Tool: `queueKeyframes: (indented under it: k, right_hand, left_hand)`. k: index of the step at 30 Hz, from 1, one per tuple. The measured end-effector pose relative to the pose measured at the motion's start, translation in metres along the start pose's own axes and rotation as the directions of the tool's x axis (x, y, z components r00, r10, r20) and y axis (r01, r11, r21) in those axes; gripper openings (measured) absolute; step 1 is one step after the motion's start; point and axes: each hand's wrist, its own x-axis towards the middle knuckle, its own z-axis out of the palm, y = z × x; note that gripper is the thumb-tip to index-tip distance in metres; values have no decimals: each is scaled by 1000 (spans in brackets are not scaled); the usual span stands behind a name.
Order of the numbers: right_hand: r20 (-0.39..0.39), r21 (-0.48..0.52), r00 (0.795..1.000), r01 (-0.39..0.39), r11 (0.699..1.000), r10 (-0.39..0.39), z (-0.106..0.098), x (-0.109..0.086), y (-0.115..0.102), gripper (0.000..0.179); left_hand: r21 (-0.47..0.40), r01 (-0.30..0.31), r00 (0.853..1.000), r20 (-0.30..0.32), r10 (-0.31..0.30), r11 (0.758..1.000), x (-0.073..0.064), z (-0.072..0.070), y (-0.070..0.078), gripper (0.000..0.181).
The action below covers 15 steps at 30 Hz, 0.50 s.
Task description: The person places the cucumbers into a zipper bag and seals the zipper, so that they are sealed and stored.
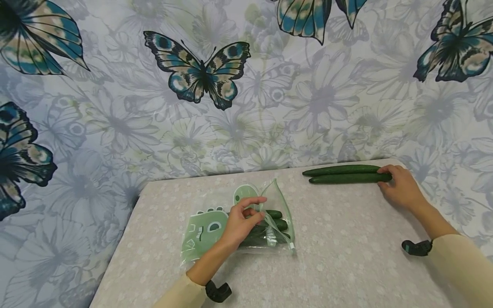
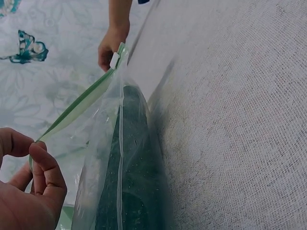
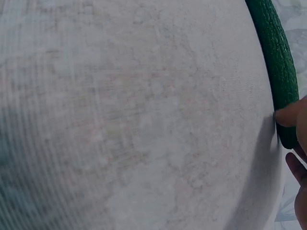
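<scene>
A clear zip bag (image 1: 204, 239) with a green cartoon print lies on the table, its mouth spread open toward the right. Inside it are several cucumbers (image 1: 282, 224), partly covered by my left hand (image 1: 238, 224). That hand pinches the bag's green-edged rim (image 2: 67, 115) between thumb and fingers, lifting it. At the far right, my right hand (image 1: 402, 188) has its thumb and fingers around the right end of the nearer cucumber (image 1: 346, 178). Right behind and alongside it lies another cucumber (image 1: 340, 170). In the right wrist view, a cucumber (image 3: 277, 52) shows beside the fingertips.
A pale patterned cloth covers the table (image 1: 331, 239). Directly behind its back edge hangs a butterfly-print cloth (image 1: 262, 128). A white slider (image 1: 291, 245) sits at the near corner of the bag's mouth. Black wrist devices (image 1: 218, 291) are worn on both arms.
</scene>
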Motion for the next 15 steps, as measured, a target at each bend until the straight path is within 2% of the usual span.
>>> queueKeyframes:
  k: [5, 10, 15]
  right_hand:
    - [4, -44, 1000, 9, 999, -9, 0, 0, 3, 33]
    - [-32, -57, 998, 60, 997, -62, -7, -7, 2, 32]
    - [-53, 58, 997, 54, 997, -50, -20, -18, -9, 32]
  left_hand:
    - [-9, -7, 1000, -15, 7, 1000, 2, 2, 0, 41]
    - [-10, -14, 999, -32, 14, 1000, 3, 1, -2, 41]
    - [-16, -17, 999, -39, 17, 1000, 2, -1, -5, 42]
